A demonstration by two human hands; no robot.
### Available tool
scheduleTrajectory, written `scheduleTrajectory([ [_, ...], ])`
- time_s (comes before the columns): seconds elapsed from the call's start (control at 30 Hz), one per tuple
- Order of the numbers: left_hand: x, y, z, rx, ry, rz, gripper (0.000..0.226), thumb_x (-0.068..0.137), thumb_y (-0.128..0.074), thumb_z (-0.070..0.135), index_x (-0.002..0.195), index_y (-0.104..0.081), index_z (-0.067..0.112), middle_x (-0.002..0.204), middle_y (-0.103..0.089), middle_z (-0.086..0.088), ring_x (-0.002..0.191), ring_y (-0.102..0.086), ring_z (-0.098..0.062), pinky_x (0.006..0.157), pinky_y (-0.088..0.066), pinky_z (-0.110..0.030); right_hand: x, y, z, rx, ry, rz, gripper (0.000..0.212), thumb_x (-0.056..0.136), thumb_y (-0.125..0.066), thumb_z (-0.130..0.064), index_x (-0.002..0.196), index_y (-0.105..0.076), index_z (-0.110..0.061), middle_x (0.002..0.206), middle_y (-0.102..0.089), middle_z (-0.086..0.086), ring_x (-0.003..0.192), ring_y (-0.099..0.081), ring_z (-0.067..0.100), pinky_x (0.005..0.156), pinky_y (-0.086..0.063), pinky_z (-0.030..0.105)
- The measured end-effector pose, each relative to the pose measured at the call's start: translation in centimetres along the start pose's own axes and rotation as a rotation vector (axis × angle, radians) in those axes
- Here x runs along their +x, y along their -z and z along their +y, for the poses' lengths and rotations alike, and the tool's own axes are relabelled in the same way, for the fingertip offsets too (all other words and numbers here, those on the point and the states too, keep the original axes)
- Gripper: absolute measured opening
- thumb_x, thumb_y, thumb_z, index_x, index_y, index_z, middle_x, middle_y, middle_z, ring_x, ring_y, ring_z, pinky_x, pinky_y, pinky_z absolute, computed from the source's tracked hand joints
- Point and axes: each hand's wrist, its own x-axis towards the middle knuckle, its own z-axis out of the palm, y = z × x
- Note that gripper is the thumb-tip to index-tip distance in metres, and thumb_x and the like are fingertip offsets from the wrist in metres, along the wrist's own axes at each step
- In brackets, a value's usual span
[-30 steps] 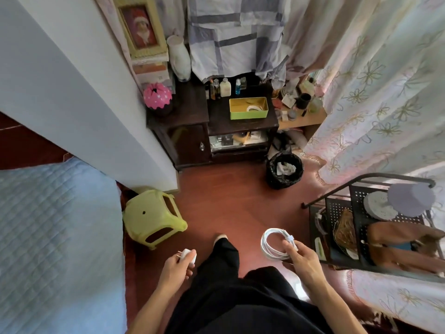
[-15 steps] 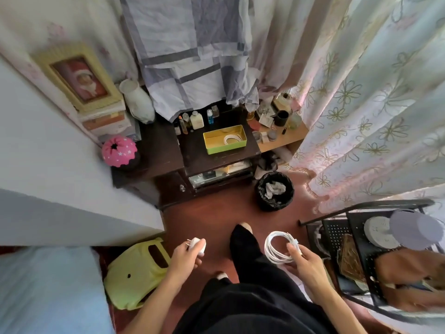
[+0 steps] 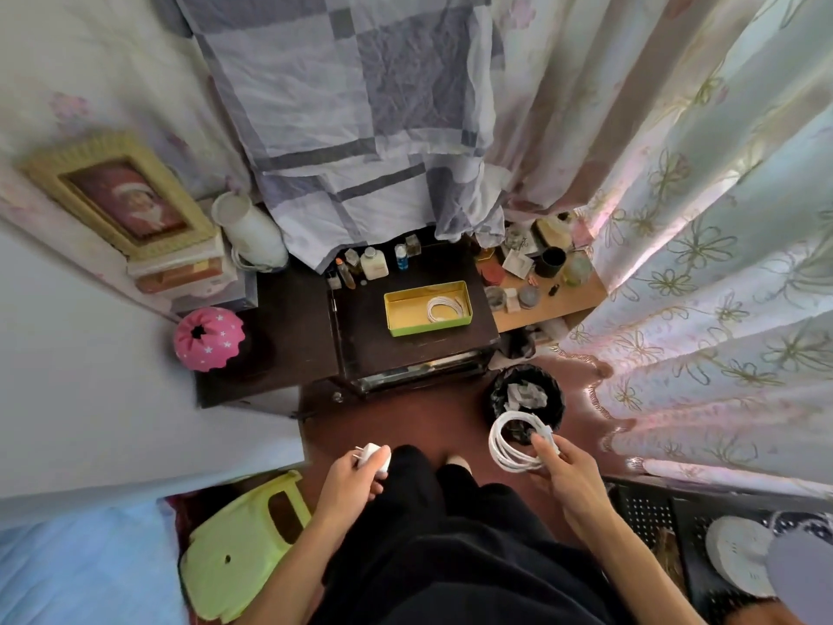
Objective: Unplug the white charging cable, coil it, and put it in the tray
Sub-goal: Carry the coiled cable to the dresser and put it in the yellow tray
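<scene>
**Coiled cable in hand, tray on the worktop ahead**

The person stood on the reddish-brown floor (image 3: 396,412), looking down at both hands held in front of dark trousers. The right hand (image 3: 563,471) was clasped around the white charging cable (image 3: 509,444), which was wound into a loose round coil of several loops; the thumb and fingers pinched it at one side, where a small white connector stuck up from the grip. The coil hung in the air over the near edge of a black waste bin (image 3: 527,399) holding crumpled paper. The left hand (image 3: 356,480) was closed on a white charger plug (image 3: 374,457), its metal prongs pointing away to the left, apart from the cable.

Ahead, on the dark wooden worktop (image 3: 405,349), sat the yellow-green tray (image 3: 426,329), well apart from both hands. Another coil of white cord (image 3: 444,307) already lay in its right half. Behind the tray stood a row of small bottles (image 3: 374,263), under the hem of a hanging checked cloth (image 3: 360,106). To the left a pink star-dotted object (image 3: 209,338) rested on a lower part of the worktop, with a white vase (image 3: 250,232) and a gold-framed picture (image 3: 119,196) farther back. A lime-green plastic stool (image 3: 239,543) stood by the left leg, and flowered curtains (image 3: 721,263) filled the right side.
</scene>
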Motion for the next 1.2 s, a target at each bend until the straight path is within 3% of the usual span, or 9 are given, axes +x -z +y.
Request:
scheduleTrajectory([
  [0.27,6.9,2.2,5.1,-0.012,0.081,-0.032,0.036,0.095,-0.064,0.044,0.096,-0.071,0.008,0.083,-0.073,-0.006,0.072,-0.067,-0.016,0.065,-0.053,-0.026,6.4,-3.7,-5.4,-0.04,-0.078,0.038,0.025,0.107,-0.059,-0.012,0.101,-0.078,0.002,0.08,-0.082,0.011,0.068,-0.078,0.012,0.059,-0.06,0.019],
  [0.43,12.3,3.3,9.9,0.034,0.058,-0.065,0.03,0.093,-0.066,0.044,0.099,-0.071,0.015,0.085,-0.076,-0.005,0.073,-0.071,-0.015,0.064,-0.053,-0.024,9.7,-6.8,-8.6,-0.127,-0.08,0.116,0.019,0.105,-0.064,-0.018,0.114,-0.075,-0.006,0.099,-0.08,0.022,0.088,-0.076,0.028,0.085,-0.061,0.042],
  [0.57,15.2,3.5,13.1,0.079,0.022,-0.102,0.024,0.091,-0.068,0.046,0.09,-0.074,0.023,0.072,-0.077,0.003,0.067,-0.072,-0.008,0.063,-0.051,-0.022,12.6,-8.8,-10.7,-0.188,-0.079,0.141,0.025,0.104,-0.067,-0.023,0.124,-0.066,-0.008,0.1,-0.08,0.021,0.098,-0.076,0.036,0.085,-0.062,0.044],
  [0.67,16.3,3.1,14.6,0.032,0.005,-0.16,0.009,0.088,-0.071,0.039,0.091,-0.074,0.03,0.081,-0.078,0.016,0.071,-0.075,-0.003,0.064,-0.051,-0.023,14.7,-10.0,-11.3,-0.191,-0.095,0.148,0.025,0.103,-0.068,-0.026,0.12,-0.068,-0.008,0.094,-0.081,0.022,0.095,-0.078,0.04,0.087,-0.061,0.054],
  [0.8,18.3,1.6,14.5,-0.007,0.024,-0.151,0.015,0.08,-0.074,0.039,0.093,-0.076,0.031,0.088,-0.079,0.012,0.078,-0.077,-0.009,0.064,-0.051,-0.023,18.9,-11.3,-10.5,-0.248,-0.103,0.17,0.015,0.098,-0.073,-0.037,0.102,-0.077,-0.024,0.081,-0.081,0.007,0.071,-0.074,0.015,0.069,-0.061,0.035],
  [0.87,19.9,0.4,13.7,-0.021,0.047,-0.12,0.021,0.076,-0.071,0.046,0.093,-0.076,0.033,0.088,-0.08,0.011,0.079,-0.077,-0.008,0.066,-0.051,-0.023,22.2,-11.9,-9.6,-0.294,-0.101,0.171,0.014,0.096,-0.074,-0.04,0.095,-0.079,-0.026,0.081,-0.08,0.004,0.073,-0.071,0.018,0.072,-0.06,0.041],
  [0.97,22.3,-1.4,12.3,-0.035,0.069,-0.086,0.019,0.075,-0.071,0.052,0.092,-0.074,0.044,0.086,-0.08,0.011,0.081,-0.077,-0.006,0.069,-0.054,-0.024,27.8,-13.4,-8.5,-0.305,-0.107,0.178,0.026,0.094,-0.075,-0.04,0.104,-0.081,-0.017,0.086,-0.078,0.003,0.085,-0.074,0.021,0.08,-0.061,0.044],
  [1.1,26.0,-4.0,9.8,-0.065,0.108,-0.032,0.026,0.076,-0.071,0.053,0.097,-0.074,0.039,0.088,-0.08,0.012,0.085,-0.077,-0.009,0.082,-0.06,-0.04,36.2,-15.3,-6.9,-0.295,-0.06,0.206,0.022,0.093,-0.076,-0.039,0.092,-0.082,-0.019,0.069,-0.074,-0.011,0.064,-0.064,-0.003,0.066,-0.049,0.012],
  [1.2,27.4,-5.3,8.1,-0.073,0.127,-0.001,0.029,0.079,-0.072,0.048,0.103,-0.074,0.031,0.088,-0.08,0.011,0.086,-0.077,-0.011,0.087,-0.059,-0.046,41.0,-16.3,-5.9,-0.343,-0.047,0.19,0.028,0.091,-0.072,-0.037,0.077,-0.078,-0.013,0.057,-0.059,-0.01,0.054,-0.049,0.003,0.056,-0.041,0.02],
])
